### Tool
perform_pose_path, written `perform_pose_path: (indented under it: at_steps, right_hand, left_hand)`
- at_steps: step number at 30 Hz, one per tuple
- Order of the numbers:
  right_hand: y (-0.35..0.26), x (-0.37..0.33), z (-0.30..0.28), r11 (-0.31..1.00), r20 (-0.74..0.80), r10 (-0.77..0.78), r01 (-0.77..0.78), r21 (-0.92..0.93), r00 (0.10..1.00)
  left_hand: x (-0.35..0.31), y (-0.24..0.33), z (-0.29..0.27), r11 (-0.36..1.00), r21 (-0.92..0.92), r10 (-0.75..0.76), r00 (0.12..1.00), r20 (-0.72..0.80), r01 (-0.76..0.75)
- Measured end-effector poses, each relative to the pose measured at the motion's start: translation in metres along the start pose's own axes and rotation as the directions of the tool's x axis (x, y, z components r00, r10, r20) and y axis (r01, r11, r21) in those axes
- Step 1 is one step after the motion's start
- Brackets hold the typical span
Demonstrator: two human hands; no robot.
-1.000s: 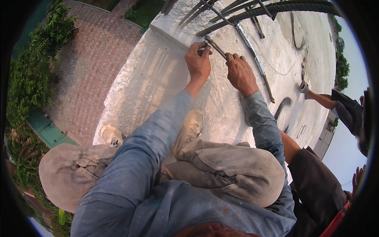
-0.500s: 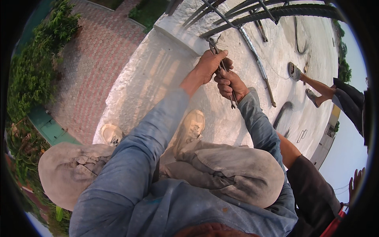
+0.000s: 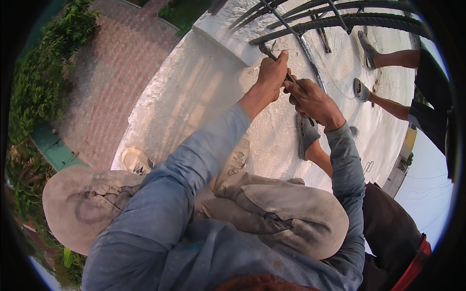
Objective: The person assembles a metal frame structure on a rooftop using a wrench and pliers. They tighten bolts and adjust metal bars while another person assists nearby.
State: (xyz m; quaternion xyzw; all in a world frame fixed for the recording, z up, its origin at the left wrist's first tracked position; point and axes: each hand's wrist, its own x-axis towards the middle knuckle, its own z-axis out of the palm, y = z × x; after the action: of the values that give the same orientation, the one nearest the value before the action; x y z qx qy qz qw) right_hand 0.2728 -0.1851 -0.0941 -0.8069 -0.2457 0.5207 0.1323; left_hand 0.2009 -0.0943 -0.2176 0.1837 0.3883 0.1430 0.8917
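Note:
Long-handled pincers [image 3: 265, 50] slant between my hands, their dark jaws close to the lower end of a ribbed steel bar [image 3: 310, 28]. Wrapped round them just below the jaws is my left hand [image 3: 272, 76], its thumb pointing up along the tool. My right hand [image 3: 314, 101] grips the handles farther down, fingers curled, and a handle tip shows beneath it. Thin wire [image 3: 279, 50] sticks out beside the jaws. Whether either hand also holds wire is hidden.
Several bars form a cage at the top, joined by a thin cross bar [image 3: 307, 48]. The pale slab [image 3: 184, 97] ends at a left edge above a paved yard [image 3: 116, 82]. A co-worker's sandalled foot [image 3: 307, 137] stands close by my right forearm; another person's legs [image 3: 388, 104] are at the right.
My right hand has turned over and moved right and slightly up on the handles. A co-worker's foot has come into view beside my right forearm, and another foot appears at upper right.

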Motion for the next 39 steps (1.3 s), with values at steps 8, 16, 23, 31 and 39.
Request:
perform_pose_path:
  at_steps: [8,16,23,31,39]
  right_hand:
    - [0.045,0.017,0.024,0.694,0.205,-0.019,-0.135,0.707,0.979]
    - [0.075,0.012,0.083,0.707,-0.514,-0.531,0.018,-0.707,0.674]
    - [0.091,0.028,0.075,0.833,-0.35,-0.425,0.209,-0.512,0.835]
    - [0.104,0.034,0.061,0.576,0.278,-0.177,-0.13,0.807,0.944]
    - [0.089,0.02,0.107,0.781,-0.633,-0.458,-0.058,-0.622,0.624]
  left_hand:
    - [0.005,-0.006,-0.026,0.844,-0.384,-0.133,0.839,0.527,0.374]
    - [0.01,-0.031,0.006,0.968,-0.247,-0.043,0.999,0.005,0.043]
    - [0.007,-0.028,-0.012,0.967,-0.221,-0.106,0.99,0.097,0.125]
    - [0.007,-0.018,-0.038,0.913,-0.294,-0.15,0.903,0.402,0.282]
    - [0.013,-0.035,0.005,0.983,-0.163,-0.092,0.993,-0.073,0.079]
